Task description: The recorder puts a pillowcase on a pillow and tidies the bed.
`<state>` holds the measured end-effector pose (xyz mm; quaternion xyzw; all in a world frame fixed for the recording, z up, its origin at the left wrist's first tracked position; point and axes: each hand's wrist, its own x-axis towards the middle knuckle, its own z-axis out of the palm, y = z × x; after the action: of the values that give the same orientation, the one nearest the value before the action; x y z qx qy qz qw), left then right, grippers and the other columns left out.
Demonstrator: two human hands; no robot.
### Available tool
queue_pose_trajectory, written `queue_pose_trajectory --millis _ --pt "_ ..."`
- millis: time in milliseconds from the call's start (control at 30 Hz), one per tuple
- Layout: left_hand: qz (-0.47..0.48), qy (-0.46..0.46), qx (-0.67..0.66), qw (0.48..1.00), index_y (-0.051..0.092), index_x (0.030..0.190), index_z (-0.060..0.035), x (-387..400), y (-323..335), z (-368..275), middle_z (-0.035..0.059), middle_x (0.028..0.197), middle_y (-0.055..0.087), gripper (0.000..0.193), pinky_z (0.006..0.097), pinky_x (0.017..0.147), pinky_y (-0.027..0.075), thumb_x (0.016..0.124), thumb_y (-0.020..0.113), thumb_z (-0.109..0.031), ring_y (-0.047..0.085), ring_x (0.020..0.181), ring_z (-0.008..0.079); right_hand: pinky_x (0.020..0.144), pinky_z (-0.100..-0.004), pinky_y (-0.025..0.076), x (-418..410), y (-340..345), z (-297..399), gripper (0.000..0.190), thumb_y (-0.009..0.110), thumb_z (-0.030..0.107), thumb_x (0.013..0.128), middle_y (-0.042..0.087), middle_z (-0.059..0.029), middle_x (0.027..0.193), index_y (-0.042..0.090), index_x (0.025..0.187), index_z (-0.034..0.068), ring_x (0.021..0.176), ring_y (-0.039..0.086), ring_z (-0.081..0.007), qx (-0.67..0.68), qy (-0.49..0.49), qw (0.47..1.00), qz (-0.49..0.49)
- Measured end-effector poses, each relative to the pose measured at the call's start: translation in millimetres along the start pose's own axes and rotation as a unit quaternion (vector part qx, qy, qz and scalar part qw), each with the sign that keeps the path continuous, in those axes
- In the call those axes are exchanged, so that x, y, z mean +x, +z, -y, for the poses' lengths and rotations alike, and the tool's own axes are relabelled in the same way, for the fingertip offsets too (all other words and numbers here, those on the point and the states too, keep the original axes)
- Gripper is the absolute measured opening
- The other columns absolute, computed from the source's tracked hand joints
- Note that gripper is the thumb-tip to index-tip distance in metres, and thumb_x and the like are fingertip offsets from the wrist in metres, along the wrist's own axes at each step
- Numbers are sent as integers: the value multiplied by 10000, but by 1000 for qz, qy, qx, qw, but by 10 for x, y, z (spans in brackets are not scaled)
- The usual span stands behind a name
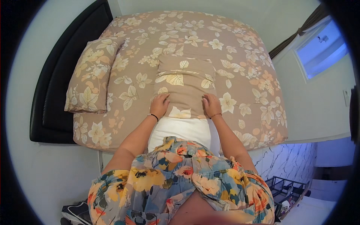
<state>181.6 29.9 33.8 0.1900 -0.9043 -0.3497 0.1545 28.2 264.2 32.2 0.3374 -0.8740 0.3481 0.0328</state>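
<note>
A white pillow (182,128) lies in front of me, its far part inside a brown floral pillowcase (185,87). The near part of the pillow is bare, close against my body. My left hand (159,105), with a black band on the wrist, grips the left side of the pillowcase near its open end. On the opposite side, my right hand (212,105) holds the case's right edge, a thin bracelet around that wrist. Creases run across the fabric between the hands. The far end of the case looks flatter, and my fingertips are partly hidden.
The bed (132,92) wears a matching floral sheet. A second cased pillow (91,74) rests by the black headboard (56,92) at left. A tied curtain (298,32) hangs beside a doorway at right. A dark metal rack (287,187) stands at lower right.
</note>
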Motion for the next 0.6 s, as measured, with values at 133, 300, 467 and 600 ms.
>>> queue_pose_trajectory --millis 133,300,467,600 --pt "-20 44 29 998 598 1095 -90 102 79 -34 119 1048 589 306 368 854 423 794 606 -143 538 982 296 847 -389 383 362 134 17 208 584 191 802 604 -55 980 588 992 108 971 540 -246 -19 -47 997 -49" --pt "-4 25 39 999 601 1096 -95 250 36 -126 118 1069 586 308 374 874 412 791 605 -141 530 996 307 885 -400 342 503 289 -76 145 567 192 816 605 -42 932 601 932 112 928 544 -235 -65 -26 997 -17" --pt "-38 28 -2 999 609 1083 -98 423 78 -10 112 1068 587 293 383 895 398 791 604 -130 528 995 308 906 -434 317 237 239 97 94 512 157 841 587 -70 832 566 825 81 875 541 -250 13 -40 999 2" --pt "-64 108 51 991 634 965 -75 528 121 46 87 1026 595 199 383 871 399 771 622 -121 538 960 293 913 -437 315 -151 138 206 92 503 139 841 573 -81 805 553 811 67 852 539 -268 41 -59 996 60"
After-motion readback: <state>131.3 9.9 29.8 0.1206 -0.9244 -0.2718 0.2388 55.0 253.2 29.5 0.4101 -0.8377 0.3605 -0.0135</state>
